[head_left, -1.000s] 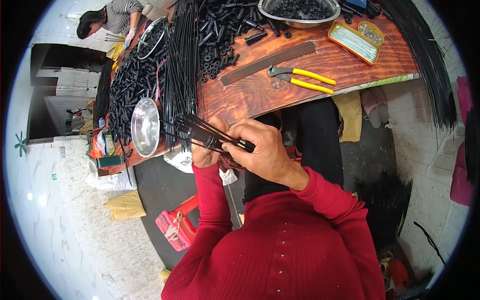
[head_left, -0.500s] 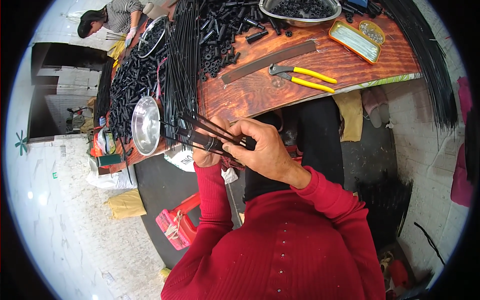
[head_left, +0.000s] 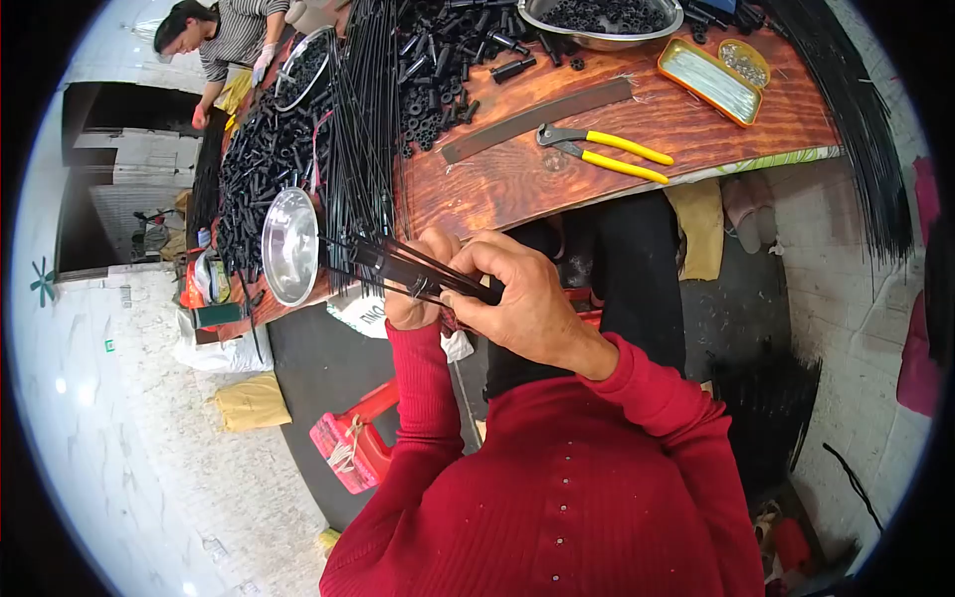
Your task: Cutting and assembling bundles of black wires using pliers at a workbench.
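The right hand (head_left: 537, 313) had its thumb and forefinger pinched together on the near end of a black tubular piece (head_left: 403, 271), the other fingers curled in. Behind it, the left hand (head_left: 410, 310) curved around the same piece, though how tightly I couldn't tell, its fingers partly hidden. Thin black rods (head_left: 343, 267) ran alongside, pointing towards a shiny metal bowl (head_left: 290, 249). All this was held up by the near edge of the wooden table (head_left: 497, 204).

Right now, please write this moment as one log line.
left hand: holds black rod assembly; right hand: grips its end; nearby: yellow-handled pliers on wooden table
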Available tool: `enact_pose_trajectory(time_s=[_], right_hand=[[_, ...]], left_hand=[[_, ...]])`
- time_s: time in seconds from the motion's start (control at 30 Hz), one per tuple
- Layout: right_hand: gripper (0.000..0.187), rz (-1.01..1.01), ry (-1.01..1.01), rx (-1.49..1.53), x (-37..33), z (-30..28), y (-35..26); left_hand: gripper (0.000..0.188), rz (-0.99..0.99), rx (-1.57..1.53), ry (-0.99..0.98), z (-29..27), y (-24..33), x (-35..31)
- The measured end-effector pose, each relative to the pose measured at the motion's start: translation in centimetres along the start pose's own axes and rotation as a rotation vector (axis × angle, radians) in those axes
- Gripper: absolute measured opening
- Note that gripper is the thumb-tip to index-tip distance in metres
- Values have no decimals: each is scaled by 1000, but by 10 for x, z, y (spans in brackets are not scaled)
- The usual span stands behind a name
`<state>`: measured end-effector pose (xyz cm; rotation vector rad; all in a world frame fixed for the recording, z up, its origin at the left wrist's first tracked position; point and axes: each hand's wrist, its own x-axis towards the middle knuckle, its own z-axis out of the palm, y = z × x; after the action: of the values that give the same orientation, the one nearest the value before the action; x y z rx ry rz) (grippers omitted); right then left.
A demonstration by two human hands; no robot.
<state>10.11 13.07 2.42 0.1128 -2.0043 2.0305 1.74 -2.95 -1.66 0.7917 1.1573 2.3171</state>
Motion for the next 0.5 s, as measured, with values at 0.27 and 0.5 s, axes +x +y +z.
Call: enact_pose_trajectory(time_s=[0.27, 0.5], right_hand=[[15, -4, -47, 95, 6, -2, 5], [13, 29, -70, 79, 12, -3, 9]], left_hand=[[24, -1, -28, 35, 1, -1, -2], [30, -32, 35, 134, -8, 1, -10]])
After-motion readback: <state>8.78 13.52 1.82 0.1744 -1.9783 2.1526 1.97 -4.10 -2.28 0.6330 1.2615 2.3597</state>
